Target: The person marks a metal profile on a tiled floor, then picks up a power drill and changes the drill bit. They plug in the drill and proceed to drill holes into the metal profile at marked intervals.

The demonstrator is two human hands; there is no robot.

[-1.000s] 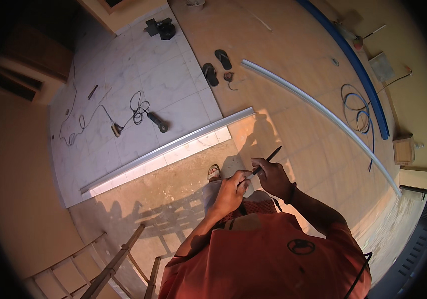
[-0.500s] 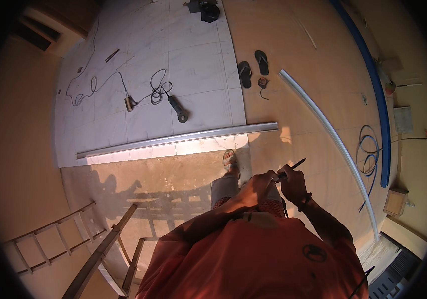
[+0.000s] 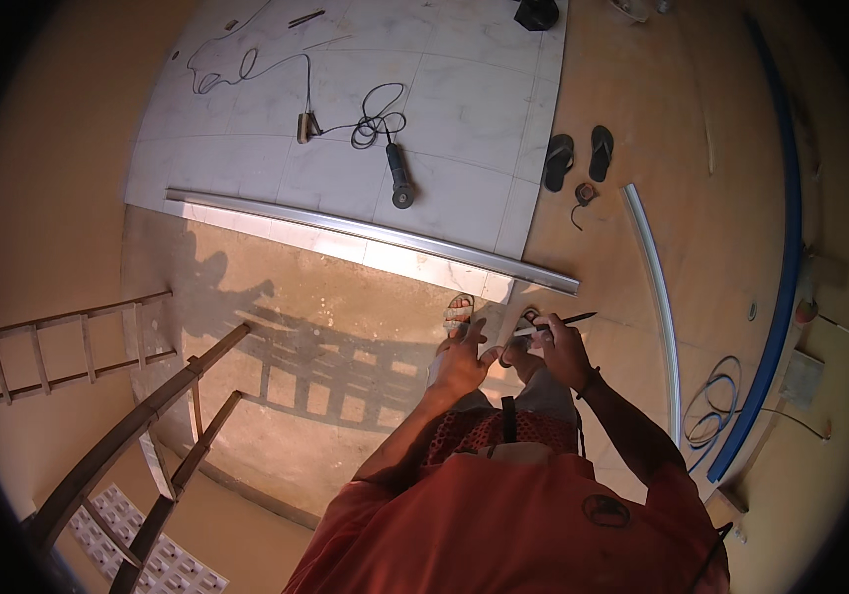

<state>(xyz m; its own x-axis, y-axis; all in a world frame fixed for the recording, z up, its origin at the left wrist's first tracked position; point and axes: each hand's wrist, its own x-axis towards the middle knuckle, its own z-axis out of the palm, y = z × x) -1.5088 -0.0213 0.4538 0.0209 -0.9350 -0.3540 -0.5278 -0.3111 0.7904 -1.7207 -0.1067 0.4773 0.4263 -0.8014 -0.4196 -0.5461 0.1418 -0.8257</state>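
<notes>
My right hand (image 3: 565, 358) is closed around a slim dark stick (image 3: 578, 318) with a pointed end, like a pencil or marker. The point sticks out to the right, and a pale bit shows on the left side of the fingers. To its left, my left hand (image 3: 462, 364) has its fingers spread and holds nothing that I can see. A small gap separates the two hands. Both are in front of my body, above my legs and sandalled feet (image 3: 458, 313). Beyond them a long silver metal channel (image 3: 365, 230) lies across the edge of the tiles.
An angle grinder (image 3: 399, 178) with a looped cord lies on white tiles, near a power socket block (image 3: 303, 128). Flip-flops (image 3: 559, 161) and a tape measure (image 3: 585, 194) lie beside a second channel (image 3: 654, 297). A blue beam (image 3: 779, 228) runs along the right. A wooden ladder (image 3: 162, 416) stands left.
My hands were together at the stick; now the left hand has come away to the left with fingers spread. The right hand keeps the stick. The whole view has turned and shifted.
</notes>
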